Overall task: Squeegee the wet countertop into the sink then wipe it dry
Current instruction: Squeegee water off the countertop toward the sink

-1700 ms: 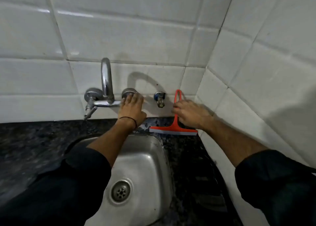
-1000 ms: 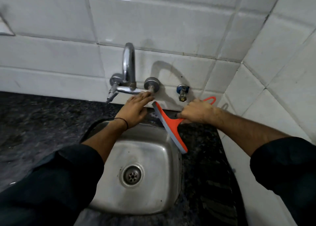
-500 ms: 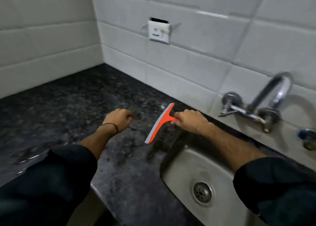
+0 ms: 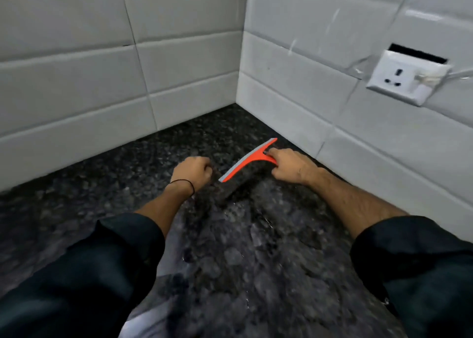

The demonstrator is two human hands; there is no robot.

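Observation:
An orange squeegee (image 4: 252,158) with a grey rubber blade rests slanted on the dark speckled countertop (image 4: 230,248), near the corner of the tiled walls. My right hand (image 4: 289,166) is closed around its handle, which the fingers hide. My left hand (image 4: 193,171), a black band on its wrist, is curled into a fist just left of the blade's lower end and holds nothing. Thin wet streaks glint on the stone in front of the blade. The sink is out of view.
White tiled walls (image 4: 102,76) meet in a corner behind the squeegee. A white wall socket (image 4: 407,79) sits on the right wall above the counter, with a thin cable leading off to the right.
My view swung left, away from the sink and tap. My right hand carried the squeegee from beside the sink across the counter toward the far corner. My left hand left the tap and closed.

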